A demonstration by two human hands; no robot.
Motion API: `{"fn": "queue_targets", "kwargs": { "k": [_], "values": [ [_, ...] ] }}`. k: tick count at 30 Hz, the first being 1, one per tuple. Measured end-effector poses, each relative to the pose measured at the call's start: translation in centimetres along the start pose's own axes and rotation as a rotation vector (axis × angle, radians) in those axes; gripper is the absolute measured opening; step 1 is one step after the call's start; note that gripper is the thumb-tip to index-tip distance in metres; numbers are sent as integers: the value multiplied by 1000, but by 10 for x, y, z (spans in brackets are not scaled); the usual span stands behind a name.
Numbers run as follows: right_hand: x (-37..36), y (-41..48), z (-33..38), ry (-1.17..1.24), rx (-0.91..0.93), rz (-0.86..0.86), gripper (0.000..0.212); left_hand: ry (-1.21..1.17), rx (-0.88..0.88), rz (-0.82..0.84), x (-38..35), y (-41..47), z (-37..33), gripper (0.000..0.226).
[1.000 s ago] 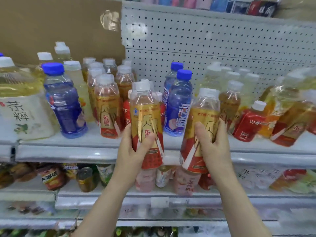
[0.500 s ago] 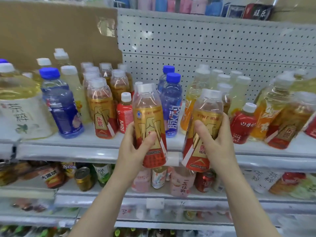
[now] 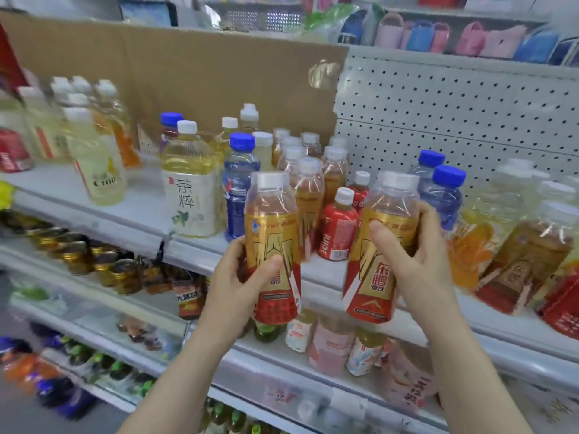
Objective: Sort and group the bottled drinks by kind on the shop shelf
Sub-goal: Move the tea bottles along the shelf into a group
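Note:
My left hand (image 3: 233, 285) grips a gold-and-red energy drink bottle (image 3: 272, 233) upright in front of the shelf edge (image 3: 200, 253). My right hand (image 3: 416, 261) grips a second bottle of the same kind (image 3: 377, 245), tilted a little to the right. Behind them on the shelf stands a cluster of the same gold-and-red bottles (image 3: 308, 195), two small red bottles (image 3: 338, 227), blue-capped blue bottles (image 3: 441, 195) at the right and another blue bottle (image 3: 238, 183) at the left. A large tea bottle (image 3: 189, 186) stands further left.
Pale yellow drink bottles (image 3: 94, 158) stand on the shelf's left part, and more yellow and gold bottles (image 3: 526, 239) crowd the right. Cardboard (image 3: 188, 79) and white pegboard (image 3: 454, 111) back the shelf. Lower shelves hold cans (image 3: 81, 255) and pink bottles (image 3: 329, 346).
The view has swung left, showing more of the shelf's left side. Both hands keep their bottles, held out in front of the shelf.

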State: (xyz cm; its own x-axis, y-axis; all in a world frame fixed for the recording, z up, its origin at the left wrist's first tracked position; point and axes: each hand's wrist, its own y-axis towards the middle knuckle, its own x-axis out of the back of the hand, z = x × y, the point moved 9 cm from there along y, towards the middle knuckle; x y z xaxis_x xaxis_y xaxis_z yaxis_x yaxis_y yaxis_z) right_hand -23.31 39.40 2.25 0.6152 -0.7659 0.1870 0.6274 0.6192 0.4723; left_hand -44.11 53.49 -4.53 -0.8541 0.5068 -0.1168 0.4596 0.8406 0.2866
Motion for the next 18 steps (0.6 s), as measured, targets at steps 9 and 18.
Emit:
{"fn": "queue_targets", "kwargs": {
  "k": [9, 18],
  "values": [
    [-70, 13, 20, -157, -64, -101, 59, 43, -27, 63, 98, 36, -8, 60],
    [-101, 21, 17, -381, -59, -209, 69, 24, 6, 187, 108, 53, 8, 55]
  ]
}}
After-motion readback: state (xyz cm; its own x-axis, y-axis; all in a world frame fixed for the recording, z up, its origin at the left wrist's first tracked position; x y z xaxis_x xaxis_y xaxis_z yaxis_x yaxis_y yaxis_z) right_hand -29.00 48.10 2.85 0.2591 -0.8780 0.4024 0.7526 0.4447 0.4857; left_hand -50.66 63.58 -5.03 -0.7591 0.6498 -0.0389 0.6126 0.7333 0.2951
